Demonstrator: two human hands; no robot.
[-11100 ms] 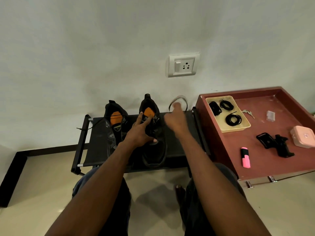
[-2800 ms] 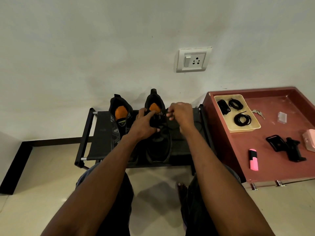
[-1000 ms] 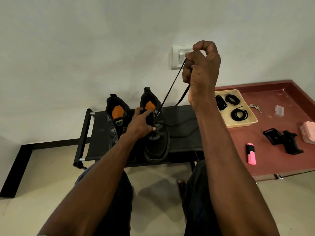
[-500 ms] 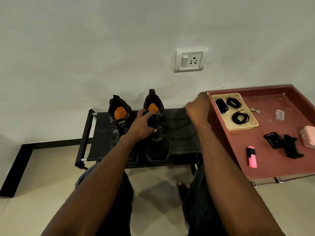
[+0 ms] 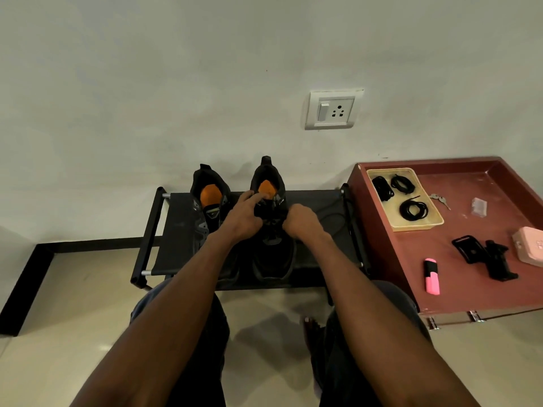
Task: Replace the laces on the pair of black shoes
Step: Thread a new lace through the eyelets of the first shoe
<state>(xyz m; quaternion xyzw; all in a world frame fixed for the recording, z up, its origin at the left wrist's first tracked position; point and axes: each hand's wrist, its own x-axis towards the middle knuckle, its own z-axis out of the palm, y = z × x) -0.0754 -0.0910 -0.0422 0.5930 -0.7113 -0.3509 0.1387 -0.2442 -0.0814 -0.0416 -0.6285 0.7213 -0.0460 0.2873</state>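
Observation:
Two black shoes with orange insoles stand on a low black rack (image 5: pixel 179 230). The left shoe (image 5: pixel 207 207) is untouched. My left hand (image 5: pixel 242 218) grips the tongue and upper eyelet area of the right shoe (image 5: pixel 273 254). My right hand (image 5: pixel 301 221) is curled at the shoe's right side, at the eyelets; its fingertips are hidden, so what they hold cannot be seen. A loose black lace (image 5: pixel 332 212) trails over the rack to the right of the shoe. Three coiled black laces (image 5: pixel 414 208) lie in a yellow tray (image 5: pixel 435 223).
A red-brown low table (image 5: pixel 470 295) on the right carries the tray, keys (image 5: pixel 439 198), a pink highlighter (image 5: pixel 432 276), a black phone holder (image 5: pixel 484 257) and a pink box (image 5: pixel 529 249). A wall socket (image 5: pixel 333 110) is above. My knees are below the rack.
One second ago my right hand was raised high, pulling a lace up out of the shoe. It then dropped to the rack's right end and has now come back to the shoe's eyelets.

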